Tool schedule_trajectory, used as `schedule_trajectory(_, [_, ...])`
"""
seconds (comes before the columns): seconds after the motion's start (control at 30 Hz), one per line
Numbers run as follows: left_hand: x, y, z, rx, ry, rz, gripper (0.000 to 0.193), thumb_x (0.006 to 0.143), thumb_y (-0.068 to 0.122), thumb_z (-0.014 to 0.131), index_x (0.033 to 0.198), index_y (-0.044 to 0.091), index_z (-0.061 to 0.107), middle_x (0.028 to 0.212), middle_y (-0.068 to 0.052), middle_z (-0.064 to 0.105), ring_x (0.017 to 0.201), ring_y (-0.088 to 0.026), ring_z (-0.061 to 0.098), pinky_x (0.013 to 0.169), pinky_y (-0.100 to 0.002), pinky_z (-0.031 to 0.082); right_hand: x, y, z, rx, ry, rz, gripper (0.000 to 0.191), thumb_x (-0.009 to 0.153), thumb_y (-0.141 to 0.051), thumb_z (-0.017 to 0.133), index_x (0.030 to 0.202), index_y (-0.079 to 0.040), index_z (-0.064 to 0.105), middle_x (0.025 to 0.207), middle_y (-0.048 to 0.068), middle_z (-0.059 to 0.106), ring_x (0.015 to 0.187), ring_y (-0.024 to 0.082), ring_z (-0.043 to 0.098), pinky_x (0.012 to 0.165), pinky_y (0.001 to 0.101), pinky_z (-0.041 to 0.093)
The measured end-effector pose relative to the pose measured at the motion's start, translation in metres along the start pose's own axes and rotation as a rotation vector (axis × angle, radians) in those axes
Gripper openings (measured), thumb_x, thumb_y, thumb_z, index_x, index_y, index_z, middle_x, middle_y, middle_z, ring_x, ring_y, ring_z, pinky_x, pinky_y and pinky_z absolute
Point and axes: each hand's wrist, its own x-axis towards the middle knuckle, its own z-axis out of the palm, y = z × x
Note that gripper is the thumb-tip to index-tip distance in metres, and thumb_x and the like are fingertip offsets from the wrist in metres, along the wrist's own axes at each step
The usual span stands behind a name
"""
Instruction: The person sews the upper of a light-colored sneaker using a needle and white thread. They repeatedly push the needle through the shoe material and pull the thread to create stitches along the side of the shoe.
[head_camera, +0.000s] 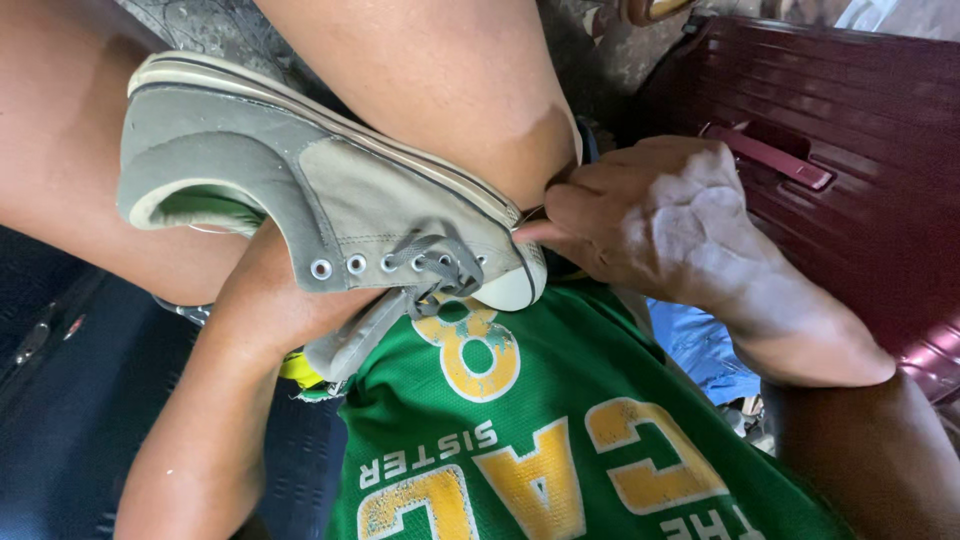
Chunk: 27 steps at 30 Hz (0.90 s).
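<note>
I see the right hand pinching shut at the toe of a grey shoe. Left hand hidden under the shoe; its grip I cannot tell. Below: green shirt; maroon suitcase alongside.

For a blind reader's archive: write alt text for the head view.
A worn grey canvas shoe lies sideways between bare legs, its laces partly undone; the right hand pinches at its white toe, while the left hand is hidden behind the shoe. Below is a green shirt with yellow lettering, and a dark red suitcase lies at right.
</note>
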Motion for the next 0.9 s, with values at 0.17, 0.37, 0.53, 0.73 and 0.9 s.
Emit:
schedule_trajectory(0.17, [0.003,-0.002,-0.001,0.027,-0.028,-0.063,0.040,0.083,0.023,0.079,0.115,0.002,0.069,0.114,-0.012,0.075,0.105,-0.025,0.072,0.090,-0.037,0.056,-0.003,0.017,0.020,-0.207,-0.426,0.232,0.069,0.089,-0.080,0.052,0.059,-0.018,0.057,0.055,-0.001,0.051,0.047,0.017,0.053,0.045,0.0341,0.039])
schedule_trajectory(0.37, [-0.003,0.040,-0.021,0.202,-0.011,0.032,0.030,0.084,0.014,0.076,0.112,0.003,0.073,0.113,-0.016,0.075,0.106,-0.034,0.071,0.089,-0.039,0.055,-0.025,0.043,0.014,0.033,0.041,0.058,0.062,0.104,-0.062,0.064,0.067,-0.014,0.057,0.063,0.001,0.054,0.057,0.019,0.055,0.055,0.0349,0.041])
schedule_trajectory(0.53, [-0.059,0.099,-0.027,0.534,0.451,-0.126,0.022,0.098,0.006,0.070,0.119,0.003,0.073,0.113,-0.018,0.071,0.097,-0.026,0.071,0.082,-0.036,0.055,-0.027,0.040,0.007,0.083,0.008,0.094,0.054,0.102,-0.050,0.066,0.064,-0.013,0.058,0.059,0.003,0.054,0.051,0.022,0.054,0.050,0.0381,0.040])
schedule_trajectory(0.73, [-0.045,0.127,0.019,0.740,0.400,0.342,0.019,0.089,0.014,0.082,0.100,0.001,0.075,0.099,-0.015,0.070,0.080,-0.027,0.066,0.068,-0.037,0.055,-0.021,0.031,0.005,0.269,0.082,0.015,0.052,0.098,-0.047,0.070,0.064,-0.011,0.055,0.060,0.005,0.052,0.056,0.027,0.054,0.056,0.0405,0.042])
schedule_trajectory(0.9, [0.004,0.112,0.055,0.764,0.310,0.418,0.027,0.084,0.009,0.077,0.110,0.004,0.072,0.109,-0.009,0.072,0.089,-0.024,0.066,0.064,-0.031,0.052,-0.017,0.029,0.002,0.232,0.089,-0.028,0.056,0.096,-0.049,0.073,0.062,-0.009,0.052,0.058,0.006,0.048,0.056,0.028,0.054,0.055,0.0416,0.043])
